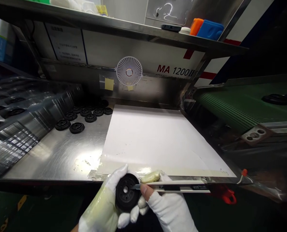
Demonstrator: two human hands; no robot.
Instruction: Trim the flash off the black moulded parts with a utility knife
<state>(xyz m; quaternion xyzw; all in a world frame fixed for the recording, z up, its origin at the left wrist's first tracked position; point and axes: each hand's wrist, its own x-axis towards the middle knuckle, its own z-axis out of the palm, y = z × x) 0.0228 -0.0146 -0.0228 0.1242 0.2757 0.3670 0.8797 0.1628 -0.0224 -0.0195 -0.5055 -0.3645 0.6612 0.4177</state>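
Observation:
In a white glove with a yellowish palm, my left hand [103, 203] is wrapped round a round black wheel-like part [127, 203] with a hole at its centre. My right hand [167, 204], gloved in white with a bare thumb, grips a slim white and black utility knife [182, 186]. The knife's blade tip lies over the face of the black part, just right of its centre hole. Both hands are close together at the front edge of the bench. Some right-hand fingers are hidden behind the knife and the part.
Several similar black parts [77, 128] lie on the metal bench, left of a white sheet [155, 141]. Stacked clear trays [25, 135] stand at the left. A small white fan [129, 71] hangs under the shelf [124, 27]. A green conveyor belt [230, 104] runs at the right.

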